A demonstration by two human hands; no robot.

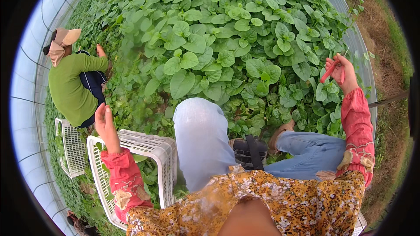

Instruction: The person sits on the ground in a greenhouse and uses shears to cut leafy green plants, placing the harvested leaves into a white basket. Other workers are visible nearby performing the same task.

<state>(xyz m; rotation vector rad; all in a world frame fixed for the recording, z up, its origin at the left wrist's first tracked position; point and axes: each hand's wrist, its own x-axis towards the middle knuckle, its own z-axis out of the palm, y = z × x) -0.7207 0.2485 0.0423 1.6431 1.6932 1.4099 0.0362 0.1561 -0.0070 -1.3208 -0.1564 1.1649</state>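
Off to the right, my right hand (341, 72) is closed on red-handled scissors (331, 71), held at the edge of the leafy green plants (223, 57). A short bit of the blade shows above my fingers. On the left side, my left hand (106, 124) is raised with its fingers stretched out, and I see nothing in it. It is over the rim of a white plastic crate (165, 148), in which cut green leaves (149, 177) lie.
A person in a green top (72, 76) crouches among the plants at the left, near another white crate (72, 148). Plastic sheeting (33, 118) curves along the left. Dry grass (389, 105) borders the right. A dark bag-like thing with a strap (249, 150) lies between my legs.
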